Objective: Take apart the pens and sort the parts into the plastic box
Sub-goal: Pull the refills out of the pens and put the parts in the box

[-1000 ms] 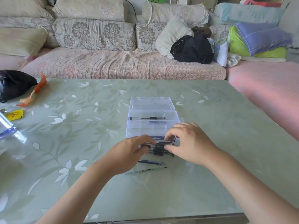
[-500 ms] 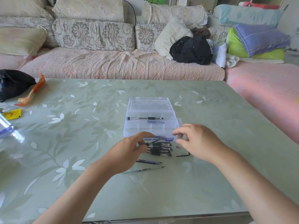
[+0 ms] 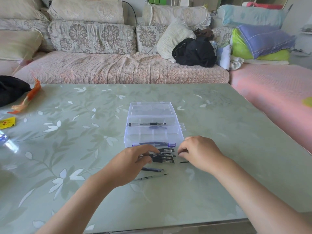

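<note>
One clear plastic box (image 3: pixel 135 138) stands near the middle of the table (image 3: pixel 236 141), with its lid (image 3: pixel 152 110) thrown back flat at 12 o'clock. In the far compartment a clear pen barrel (image 3: pixel 146 123) with a black sleeve lies crosswise. Just nearer than it there is a dark blue part (image 3: pixel 157 127), too blurred to name. Some dark pieces show through the near wall, but I cannot tell what they are.

A small pile of black pens (image 3: pixel 166 156) lies on the table at 6 o'clock of the box, just beside its near wall and between the two hands. The left hand (image 3: pixel 133 162) is at 9 o'clock of the pile, with its fingers and thumb curled round the pens' left ends, gripping them. The right hand (image 3: pixel 199 152) is at 3 o'clock of the pile and close to it. Its fingertips are drawn together, and I cannot tell whether they pinch anything. A short black piece (image 3: pixel 184 162) lies on the table just under that hand.

At 6 o'clock of the pile lie a dark slim barrel (image 3: pixel 152 169) and, nearer the table's edge, a thin refill (image 3: pixel 150 177). Both are partly hidden by the left hand.

At 9 o'clock on the table are a black bag (image 3: pixel 10 90), an orange wrapper (image 3: pixel 28 98) and a yellow packet (image 3: pixel 6 122). A sofa (image 3: pixel 118 68) runs along the table's far side.
</note>
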Action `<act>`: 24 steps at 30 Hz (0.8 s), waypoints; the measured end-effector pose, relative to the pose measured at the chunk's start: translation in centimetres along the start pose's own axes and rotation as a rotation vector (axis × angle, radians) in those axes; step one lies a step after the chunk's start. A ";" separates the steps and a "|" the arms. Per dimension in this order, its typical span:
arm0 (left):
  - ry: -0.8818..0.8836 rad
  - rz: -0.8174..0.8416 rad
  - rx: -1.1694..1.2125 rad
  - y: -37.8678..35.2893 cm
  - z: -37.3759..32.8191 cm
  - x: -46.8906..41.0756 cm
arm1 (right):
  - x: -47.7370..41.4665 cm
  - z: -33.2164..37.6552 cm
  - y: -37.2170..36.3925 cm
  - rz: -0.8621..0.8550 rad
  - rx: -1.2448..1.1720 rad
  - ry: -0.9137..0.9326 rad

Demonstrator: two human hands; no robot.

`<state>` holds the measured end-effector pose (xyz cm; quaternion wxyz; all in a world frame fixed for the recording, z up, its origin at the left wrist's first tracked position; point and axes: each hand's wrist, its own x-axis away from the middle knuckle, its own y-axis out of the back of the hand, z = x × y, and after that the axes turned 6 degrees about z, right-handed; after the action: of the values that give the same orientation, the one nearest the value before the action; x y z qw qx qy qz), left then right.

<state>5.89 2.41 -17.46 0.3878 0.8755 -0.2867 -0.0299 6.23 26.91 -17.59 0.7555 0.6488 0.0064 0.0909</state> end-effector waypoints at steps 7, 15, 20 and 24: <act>-0.043 -0.021 0.008 0.3 0.5 0.0 | 0.5 2.6 1.2 -0.106 -0.272 0.078; -0.055 -0.016 -0.010 0.5 0.7 0.0 | 1.1 3.7 1.6 -0.081 -0.407 0.099; -0.070 -0.016 -0.016 0.6 0.6 0.0 | 1.3 4.0 1.6 -0.080 -0.438 0.112; -0.077 -0.011 -0.008 0.6 0.5 0.1 | 1.2 4.1 1.4 -0.082 -0.445 0.114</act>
<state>5.51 1.66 -17.38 0.3800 0.8737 -0.2963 -0.0668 7.76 23.24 -15.42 0.8813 0.4594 0.0554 0.0958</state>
